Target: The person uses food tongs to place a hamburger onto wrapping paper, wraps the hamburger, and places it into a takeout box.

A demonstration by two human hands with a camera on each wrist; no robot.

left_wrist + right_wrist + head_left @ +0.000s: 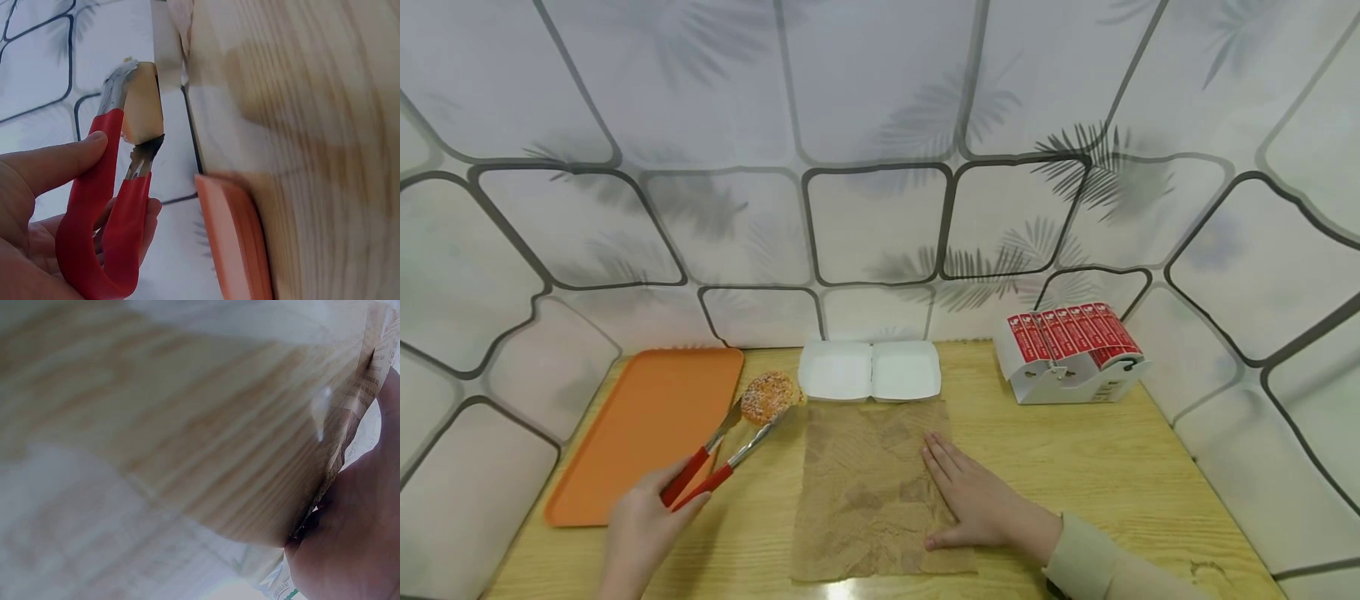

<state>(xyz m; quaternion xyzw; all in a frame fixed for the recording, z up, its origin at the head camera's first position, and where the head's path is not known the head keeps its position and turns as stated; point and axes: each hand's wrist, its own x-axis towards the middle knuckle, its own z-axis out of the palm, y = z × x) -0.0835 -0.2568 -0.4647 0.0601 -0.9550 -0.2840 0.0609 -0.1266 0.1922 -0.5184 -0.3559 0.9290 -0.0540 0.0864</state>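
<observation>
Thumb and fingers of your left hand (643,521) pinch the red-handled tongs (715,479), one handle under the thumb and the other against the fingers. Between the metal tips you have the seeded bun (767,398), held clear of the bench (1112,475), its pale side showing in the left wrist view. Your right hand (966,496) lies with straight fingers on the right edge of the brown paper (865,492), thumb spread apart from them. Left of the tongs you have the orange tray (647,425); the bun hangs between its far right corner and the white hinged box (835,371), which lies open just beyond the paper. Farther off, at your right, a white carton (1030,390) holds a row of red-and-white packets (1067,333), near the patterned wall (880,225).
</observation>
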